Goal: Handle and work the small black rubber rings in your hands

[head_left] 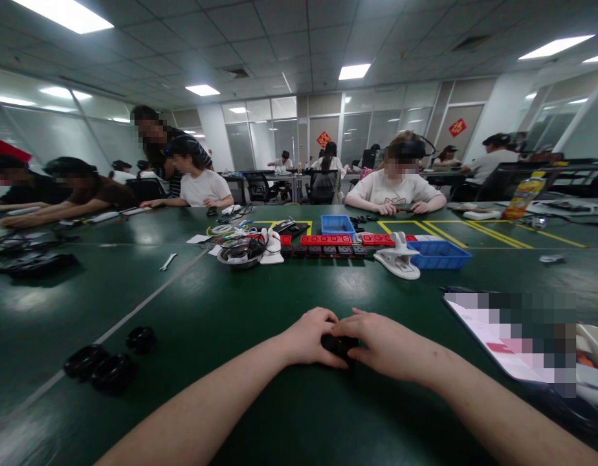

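Both hands meet over a small black object [338, 345] on the green table [231, 310]. My left hand [311, 338] is curled round its left side, thumb towards me. From the right, my right hand [381, 343] grips it with bent fingers, and its fingertips reach the left hand's. Much of the object is hidden by the fingers, so its shape is hard to tell. Off to the left lie three shiny black round parts: one at the back [140, 339], one at the far left [85, 361] and one nearer me [113, 373].
A tablet-like screen [493, 336] lies at the right. Farther back are a metal bowl [239, 255] with cables, a red strip [325, 239], a white clamp [400, 259], blue trays [437, 254] [338, 224] and a wrench [168, 261]. People sit across and at the left.
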Demonstrator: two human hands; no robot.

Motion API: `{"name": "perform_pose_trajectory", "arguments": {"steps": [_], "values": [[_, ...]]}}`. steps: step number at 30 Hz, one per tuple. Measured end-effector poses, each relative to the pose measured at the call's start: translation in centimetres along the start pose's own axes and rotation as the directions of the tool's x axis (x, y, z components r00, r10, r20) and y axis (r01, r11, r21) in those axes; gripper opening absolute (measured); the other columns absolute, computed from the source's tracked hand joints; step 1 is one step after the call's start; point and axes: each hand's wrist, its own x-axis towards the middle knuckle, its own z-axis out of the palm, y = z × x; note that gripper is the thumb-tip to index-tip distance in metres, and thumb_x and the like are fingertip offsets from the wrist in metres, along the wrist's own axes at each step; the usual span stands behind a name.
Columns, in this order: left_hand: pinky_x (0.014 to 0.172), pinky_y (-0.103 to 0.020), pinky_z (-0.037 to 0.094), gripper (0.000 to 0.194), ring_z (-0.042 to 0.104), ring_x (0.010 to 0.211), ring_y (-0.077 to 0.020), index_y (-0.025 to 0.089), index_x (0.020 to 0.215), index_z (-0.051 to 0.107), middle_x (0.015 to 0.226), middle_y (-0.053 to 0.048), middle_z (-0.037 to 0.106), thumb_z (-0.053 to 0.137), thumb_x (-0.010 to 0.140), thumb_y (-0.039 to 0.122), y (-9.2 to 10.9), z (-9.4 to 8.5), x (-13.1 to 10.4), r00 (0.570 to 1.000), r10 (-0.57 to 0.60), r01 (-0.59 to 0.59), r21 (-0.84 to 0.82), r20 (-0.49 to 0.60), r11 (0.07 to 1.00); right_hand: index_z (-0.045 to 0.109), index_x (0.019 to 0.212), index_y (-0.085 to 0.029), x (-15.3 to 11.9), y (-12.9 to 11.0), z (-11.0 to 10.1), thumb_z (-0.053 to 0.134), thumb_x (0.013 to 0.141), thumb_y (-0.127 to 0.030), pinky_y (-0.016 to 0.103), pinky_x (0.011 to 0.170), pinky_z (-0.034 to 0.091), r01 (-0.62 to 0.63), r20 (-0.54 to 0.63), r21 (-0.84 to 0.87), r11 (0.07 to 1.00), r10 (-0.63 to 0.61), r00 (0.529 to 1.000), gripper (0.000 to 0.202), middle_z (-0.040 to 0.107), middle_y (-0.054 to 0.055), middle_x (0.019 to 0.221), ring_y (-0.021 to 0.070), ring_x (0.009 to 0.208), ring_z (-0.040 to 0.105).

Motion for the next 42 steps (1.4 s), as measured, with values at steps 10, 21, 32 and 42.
{"name": "perform_pose_trajectory", "arguments": {"steps": [10, 21, 32, 42], "values": [[0.096, -0.043, 0.027, 0.053, 0.043, 0.105, -0.0259, 0.023, 0.104, 0.057, 0.111, -0.004, 0.051, 0.073, 0.058, 0.042, -1.1, 0.6, 0.6, 0.996, -0.035, 0.038, -0.042, 0.085, 0.998, 0.065, 0.075, -0.025, 0.2, -0.5, 0.1, 0.038, 0.059, 0.002, 0.050, 0.104, 0.003, 0.121, 0.092, 0.074, 0.990, -0.128, 0.987, 0.041, 0.065, -0.004, 0.097, 0.0162, 0.102, 0.053], [0.101, -0.051, 0.019, 0.071, 0.046, 0.106, -0.0262, 0.023, 0.111, 0.048, 0.110, -0.005, 0.051, 0.072, 0.051, 0.052, 0.2, -0.4, 0.1, 0.997, -0.057, 0.053, -0.098, -0.044, 0.994, 0.059, 0.099, -0.020, -0.2, -1.1, -0.3, 0.054, 0.071, -0.022, 0.045, 0.093, 0.029, -0.057, -0.257, -0.027, 0.998, 0.048, 0.965, 0.028, 0.061, 0.005, 0.097, 0.0212, 0.094, 0.052], [0.102, -0.054, 0.011, 0.047, 0.052, 0.090, -0.0216, 0.020, 0.080, 0.056, 0.084, -0.001, 0.058, 0.062, 0.059, 0.061, 1.9, 1.0, 0.1, 0.970, -0.142, 0.176, 0.168, -0.196, 0.970, 0.061, 0.083, -0.017, 1.0, -0.6, 1.2, 0.058, 0.072, -0.032, 0.028, 0.064, 0.042, -0.396, -0.192, -0.159, 0.905, 0.365, 0.911, 0.018, 0.059, 0.006, 0.084, 0.0198, 0.076, 0.056], [0.101, -0.055, 0.012, 0.045, 0.051, 0.091, -0.0233, 0.020, 0.080, 0.057, 0.083, -0.002, 0.059, 0.062, 0.060, 0.060, 2.2, 1.6, 0.2, 0.950, -0.203, 0.247, 0.175, -0.236, 0.953, 0.058, 0.079, -0.015, 1.3, -0.5, 2.0, 0.056, 0.075, -0.035, 0.029, 0.062, 0.042, -0.441, -0.305, -0.178, 0.879, 0.377, 0.874, 0.020, 0.057, 0.007, 0.082, 0.0201, 0.074, 0.056]]}}
